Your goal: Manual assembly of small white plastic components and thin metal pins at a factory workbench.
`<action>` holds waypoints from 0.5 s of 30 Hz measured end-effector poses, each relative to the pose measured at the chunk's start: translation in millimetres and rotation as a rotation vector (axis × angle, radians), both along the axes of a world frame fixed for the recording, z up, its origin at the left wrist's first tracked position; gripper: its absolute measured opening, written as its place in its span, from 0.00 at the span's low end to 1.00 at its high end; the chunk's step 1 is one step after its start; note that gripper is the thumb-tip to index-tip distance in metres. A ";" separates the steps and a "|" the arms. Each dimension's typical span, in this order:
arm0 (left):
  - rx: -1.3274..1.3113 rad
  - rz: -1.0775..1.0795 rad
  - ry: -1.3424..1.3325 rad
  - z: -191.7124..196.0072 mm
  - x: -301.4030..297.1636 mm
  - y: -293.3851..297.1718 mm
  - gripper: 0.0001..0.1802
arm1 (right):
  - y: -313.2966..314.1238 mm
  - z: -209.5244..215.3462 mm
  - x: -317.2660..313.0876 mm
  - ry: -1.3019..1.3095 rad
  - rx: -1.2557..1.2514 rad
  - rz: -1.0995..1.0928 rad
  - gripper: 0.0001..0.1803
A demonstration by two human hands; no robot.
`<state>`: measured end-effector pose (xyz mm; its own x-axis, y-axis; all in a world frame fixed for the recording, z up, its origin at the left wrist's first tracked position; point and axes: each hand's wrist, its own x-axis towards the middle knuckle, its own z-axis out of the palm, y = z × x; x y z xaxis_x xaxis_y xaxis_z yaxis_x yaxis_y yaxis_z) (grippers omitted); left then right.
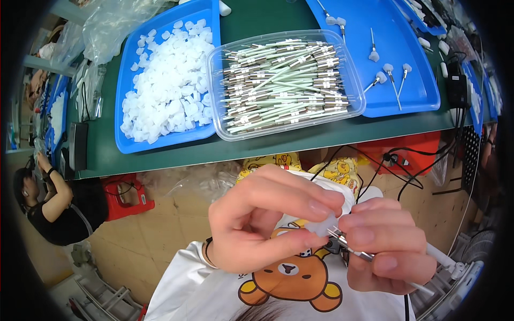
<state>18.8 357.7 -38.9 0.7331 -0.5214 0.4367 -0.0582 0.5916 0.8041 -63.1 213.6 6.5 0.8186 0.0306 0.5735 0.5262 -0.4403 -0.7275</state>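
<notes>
My left hand (262, 216) pinches a small translucent white cap (325, 227) between thumb and fingers. My right hand (388, 246) grips a thin rod with a metal tip (342, 239); its pale shaft sticks out past my fingers toward the lower right. The metal tip meets the cap right where both hands touch, close over my white shirt with a bear print (292, 278). On the green table (278, 144) above, a clear tray (286, 80) holds several such rods, and a blue tray (166, 80) is heaped with white caps.
A second blue tray (396, 53) at the right holds a few rods with caps on. Clear plastic bags (112, 27) lie at the back left. Black cables (407, 160) hang off the table edge by red boxes (126, 195). Another person (53, 208) sits at the left.
</notes>
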 end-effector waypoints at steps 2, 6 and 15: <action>0.015 0.017 -0.020 -0.3 1.2 -1.1 0.19 | 5.0 -1.3 0.2 -0.030 -0.012 -0.051 0.18; 0.018 0.077 0.008 -1.8 -3.2 -0.2 0.19 | 12.1 -6.3 1.3 -0.065 -0.032 -0.083 0.17; 0.004 0.086 0.070 0.5 -3.6 -1.5 0.19 | 10.4 0.8 -0.2 -0.012 -0.085 -0.054 0.19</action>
